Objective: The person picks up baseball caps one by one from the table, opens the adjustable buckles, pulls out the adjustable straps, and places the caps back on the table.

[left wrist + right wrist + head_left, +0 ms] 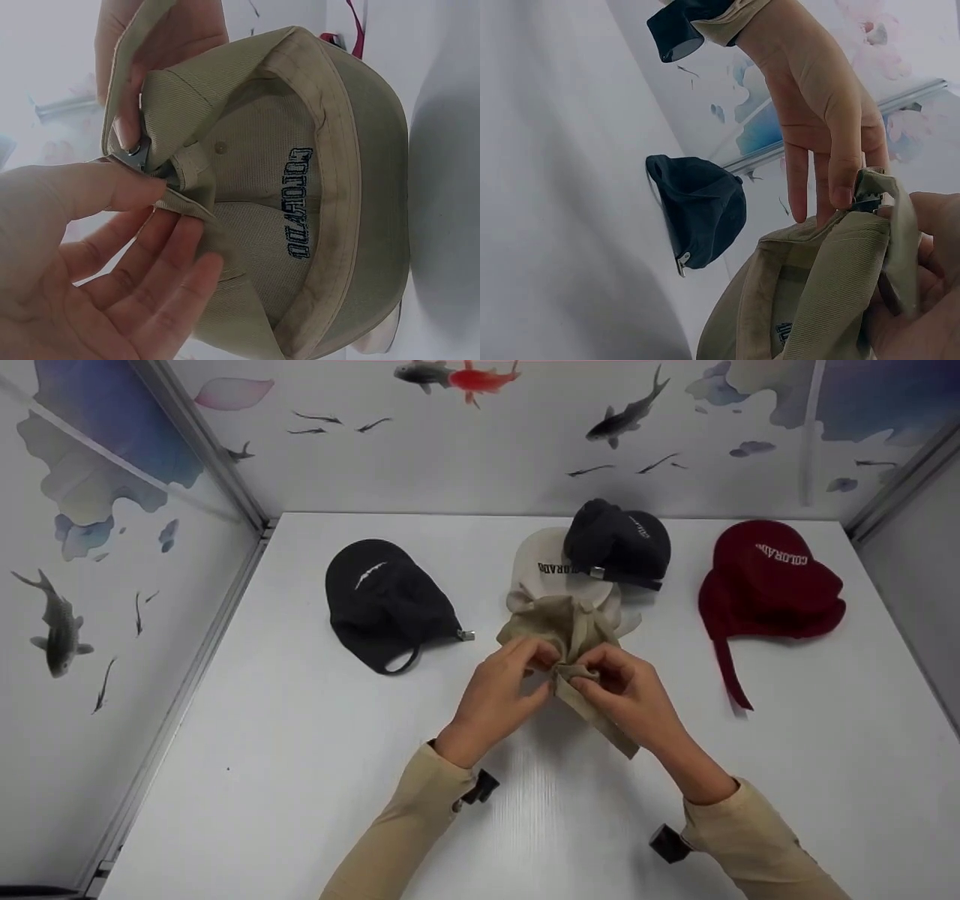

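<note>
Both hands hold a khaki baseball cap [551, 619] over the table, at the back where its strap closes. In the left wrist view the cap's inside shows, with dark stitched letters [300, 202]. My left hand [499, 690] pinches the cap's edge beside a metal buckle [133, 156], thumb on top and the other fingers beneath. My right hand [634, 694] pinches the strap at the buckle, its thumb on the metal. The loose strap end [600, 724] hangs down between the hands and bends up past the buckle in the right wrist view.
Behind the khaki cap lies a white cap [536, 559] with a dark navy cap [622, 544] partly on it. A black cap [386, 604] lies left, a red cap [772, 577] right with its strap extended. Printed panels [450, 457] wall the white table [285, 780].
</note>
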The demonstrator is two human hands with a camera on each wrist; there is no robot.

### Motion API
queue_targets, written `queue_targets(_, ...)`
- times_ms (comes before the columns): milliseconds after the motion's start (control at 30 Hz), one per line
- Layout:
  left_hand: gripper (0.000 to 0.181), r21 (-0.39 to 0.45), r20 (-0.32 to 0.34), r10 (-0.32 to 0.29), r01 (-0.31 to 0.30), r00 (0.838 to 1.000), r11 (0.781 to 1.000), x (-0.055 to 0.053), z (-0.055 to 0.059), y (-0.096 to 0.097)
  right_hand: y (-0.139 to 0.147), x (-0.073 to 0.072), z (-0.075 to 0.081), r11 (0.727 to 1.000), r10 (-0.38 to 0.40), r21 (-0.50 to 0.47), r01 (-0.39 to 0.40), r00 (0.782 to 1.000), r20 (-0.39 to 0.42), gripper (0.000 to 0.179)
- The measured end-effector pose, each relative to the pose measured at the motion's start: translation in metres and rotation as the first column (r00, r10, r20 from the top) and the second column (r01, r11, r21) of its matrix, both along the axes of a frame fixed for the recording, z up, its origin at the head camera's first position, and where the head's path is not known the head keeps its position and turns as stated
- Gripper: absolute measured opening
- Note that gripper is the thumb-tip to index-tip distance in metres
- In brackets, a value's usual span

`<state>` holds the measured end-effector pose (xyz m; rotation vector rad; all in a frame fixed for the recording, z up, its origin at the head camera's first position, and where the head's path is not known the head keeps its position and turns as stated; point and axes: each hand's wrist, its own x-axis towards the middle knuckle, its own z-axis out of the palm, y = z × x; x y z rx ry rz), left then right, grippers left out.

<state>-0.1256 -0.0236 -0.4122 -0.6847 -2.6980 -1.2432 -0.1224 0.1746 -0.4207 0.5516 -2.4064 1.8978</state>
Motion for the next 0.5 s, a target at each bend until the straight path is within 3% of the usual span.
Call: queue_targets(500, 0.023, 0.021, 0.044, 0.038, -0.039, 0.998, 0.999, -0.0055, -0.0052, -0.0055, -0.0015, 0.0007, -0.001, 0.995, 0.085, -0.043, -0.086, 0.996, -0.011, 0.006)
